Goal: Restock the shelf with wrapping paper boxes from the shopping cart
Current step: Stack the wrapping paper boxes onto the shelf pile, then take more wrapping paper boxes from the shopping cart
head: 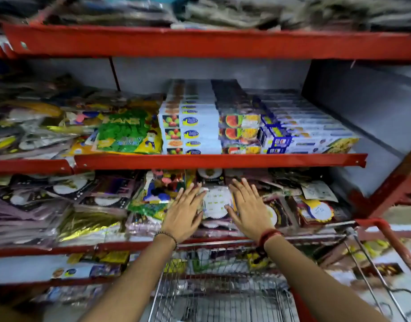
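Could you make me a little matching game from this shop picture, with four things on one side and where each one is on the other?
Things:
1. stacked boxes
2. green packet
3. hands: left, right
4. wire cart

Places:
A. bottom of the picture, in front of the shelves
B. spread flat on the packets of the lower shelf
C. middle shelf, centre to right
D. middle shelf, just left of the boxes

Pairs: 1-C, 2-D, 3-B, 4-A
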`<state>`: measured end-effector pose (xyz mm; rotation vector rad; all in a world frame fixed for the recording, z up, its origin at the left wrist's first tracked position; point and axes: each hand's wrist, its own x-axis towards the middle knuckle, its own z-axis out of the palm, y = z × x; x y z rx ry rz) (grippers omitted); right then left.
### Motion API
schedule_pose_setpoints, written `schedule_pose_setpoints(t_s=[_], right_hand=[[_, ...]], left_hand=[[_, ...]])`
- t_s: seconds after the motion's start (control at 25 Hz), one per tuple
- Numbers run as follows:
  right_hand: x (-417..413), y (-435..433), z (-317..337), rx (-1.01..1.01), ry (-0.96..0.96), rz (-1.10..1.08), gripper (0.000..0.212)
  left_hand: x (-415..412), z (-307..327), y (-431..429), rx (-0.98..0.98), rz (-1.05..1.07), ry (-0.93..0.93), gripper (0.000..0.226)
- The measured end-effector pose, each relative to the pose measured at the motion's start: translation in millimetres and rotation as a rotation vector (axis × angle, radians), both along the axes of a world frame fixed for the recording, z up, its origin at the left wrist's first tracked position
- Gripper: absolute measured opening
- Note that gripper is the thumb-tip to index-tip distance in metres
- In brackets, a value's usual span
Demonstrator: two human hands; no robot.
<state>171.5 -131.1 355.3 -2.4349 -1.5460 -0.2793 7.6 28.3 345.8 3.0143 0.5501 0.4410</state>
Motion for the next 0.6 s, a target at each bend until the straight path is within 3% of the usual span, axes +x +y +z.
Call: schedule_pose_setpoints(t_s=[0.24,0.4,0.6], right_hand=[[-33.8,-57.7,-106.1,-0.223,0.226,-0.022,0.068],[-57.5,-93.3,-172.6,-0.523,0.404,0.033,0.071],[-89.6,-125.2,-282.0,-0.921,0.476,0.132,0.063]], left_hand=[[-51.0,-101.7,-37.2,-0.230,0.007,0.259,0.058],[-83.2,-173.9,-56.0,-0.402,0.004,0.489,0.061],[-101.2,-256.7,-72.5,-0.475,-0.038,0.756,0.062]])
